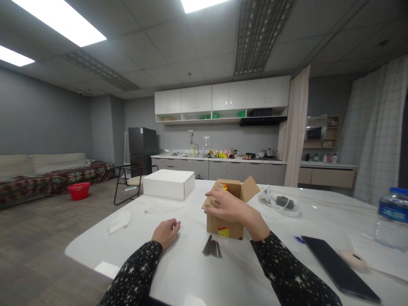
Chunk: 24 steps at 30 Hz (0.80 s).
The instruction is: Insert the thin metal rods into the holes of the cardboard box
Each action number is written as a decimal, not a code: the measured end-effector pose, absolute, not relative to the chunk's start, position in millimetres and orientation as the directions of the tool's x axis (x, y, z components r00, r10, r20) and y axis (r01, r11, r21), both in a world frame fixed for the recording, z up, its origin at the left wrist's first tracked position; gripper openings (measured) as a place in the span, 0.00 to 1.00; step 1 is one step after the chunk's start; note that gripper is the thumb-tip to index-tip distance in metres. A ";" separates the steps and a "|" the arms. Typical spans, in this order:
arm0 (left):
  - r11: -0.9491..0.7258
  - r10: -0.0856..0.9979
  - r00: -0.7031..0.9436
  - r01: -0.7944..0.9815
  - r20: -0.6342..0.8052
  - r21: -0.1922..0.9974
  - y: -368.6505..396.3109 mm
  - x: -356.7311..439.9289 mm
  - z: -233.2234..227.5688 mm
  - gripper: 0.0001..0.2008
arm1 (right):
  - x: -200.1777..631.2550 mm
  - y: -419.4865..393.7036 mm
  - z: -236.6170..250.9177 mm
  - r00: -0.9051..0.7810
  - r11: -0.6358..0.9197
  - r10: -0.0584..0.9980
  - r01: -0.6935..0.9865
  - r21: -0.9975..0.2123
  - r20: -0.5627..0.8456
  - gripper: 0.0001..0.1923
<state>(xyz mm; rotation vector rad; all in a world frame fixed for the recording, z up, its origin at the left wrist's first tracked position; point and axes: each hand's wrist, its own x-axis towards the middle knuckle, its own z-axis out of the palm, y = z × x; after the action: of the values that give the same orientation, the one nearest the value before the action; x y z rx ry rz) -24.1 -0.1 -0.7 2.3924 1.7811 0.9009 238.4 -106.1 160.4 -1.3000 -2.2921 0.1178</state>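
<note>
Cardboard box (pixel 230 208), small and brown, sits near the middle of the white counter (pixel 178 272) w/ its top flaps open. Your right hand (pixel 230 207) lies over the box's near-left flap, fingers spread and curled on the cardboard, gripping the flap edge. Your left hand (pixel 165 232) rests on the counter well left of the box, fingers loosely curled, holding nothing. Both sleeves are dark w/ small star print.

Just in front of the box, btwn your two arms, lies a small bunch of dark nails (pixel 212 247), fanned out, touching neither hand.

Behind and left of the cardboard box is a closed white box (pixel 168 183). Right of it, a white tray-like thing w/ a grey item (pixel 280 203); can't tell what it is. A dark tablet (pixel 339 267) lies flat at the near right, a roll of tape (pixel 352 259) just beside it, and a water bottle (pixel 392 219) at the far right edge. Some clear plastic wrap (pixel 119 222) lies at the left of the counter.
</note>
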 end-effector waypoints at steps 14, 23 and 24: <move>-0.335 0.889 0.171 0.876 0.426 0.348 -5.7 -22.9 2.3 0.19 | 195.3 -143.1 109.9 -0.712 0.804 0.541 0.593 -0.029 0.447 0.10; -0.337 0.888 0.173 0.875 0.425 0.348 -2.3 -24.2 -0.2 0.19 | 216.6 -121.8 41.0 -0.626 0.689 0.689 0.722 -0.063 0.364 0.10; -0.337 0.888 0.174 0.875 0.425 0.347 -2.3 -24.0 0.0 0.19 | 218.5 -120.6 38.8 -0.601 0.669 0.710 0.739 -0.085 0.366 0.11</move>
<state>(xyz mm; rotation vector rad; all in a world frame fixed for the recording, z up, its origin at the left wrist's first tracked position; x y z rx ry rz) -24.0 -2.3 0.0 2.3890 1.7946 0.8926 218.5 -120.6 38.8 -1.1404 -2.5158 -0.1062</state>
